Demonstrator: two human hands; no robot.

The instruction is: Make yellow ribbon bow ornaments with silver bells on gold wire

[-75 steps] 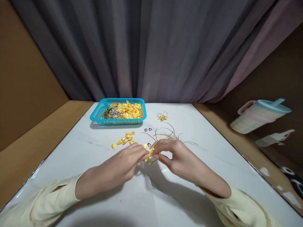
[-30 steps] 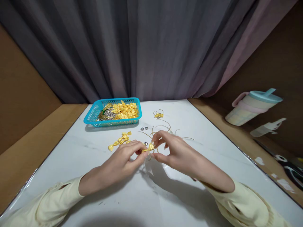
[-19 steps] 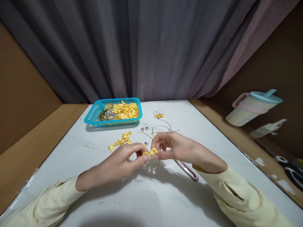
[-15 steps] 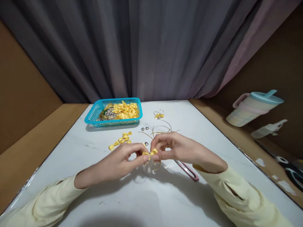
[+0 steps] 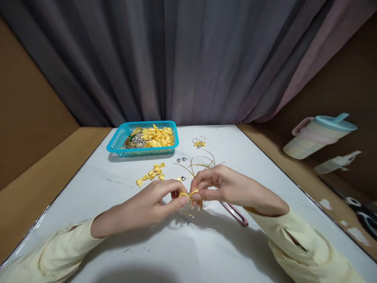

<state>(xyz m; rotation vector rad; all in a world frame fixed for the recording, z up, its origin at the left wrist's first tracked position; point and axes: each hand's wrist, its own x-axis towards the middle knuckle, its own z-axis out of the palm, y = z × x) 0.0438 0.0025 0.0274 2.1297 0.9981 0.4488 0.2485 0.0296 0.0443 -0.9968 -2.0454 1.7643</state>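
Note:
Between my two hands is a small yellow ribbon bow (image 5: 189, 194), held just above the white table. My left hand (image 5: 160, 200) pinches its left end between thumb and fingertips. The fingers of my right hand (image 5: 214, 184) are closed on its right end. A thin gold cord loop (image 5: 196, 214) hangs below the bow; how it joins the bow is hidden by my fingers. Just beyond my hands lie loose gold cords (image 5: 203, 160), a silver bead (image 5: 183, 178) and several yellow bows (image 5: 154, 171).
A blue basket (image 5: 142, 151) at the back left holds yellow bows, silver beads and gold cords. A finished-looking bow with cord (image 5: 199, 144) lies at the back. A pink cutter (image 5: 235, 215) rests by my right wrist. Right, a tumbler (image 5: 319, 135), spray bottle (image 5: 335, 163) and scissors (image 5: 366, 222).
The bow has turned in my fingers and now looks narrower and more edge-on. My right hand has shifted slightly right. The whole view has moved a little.

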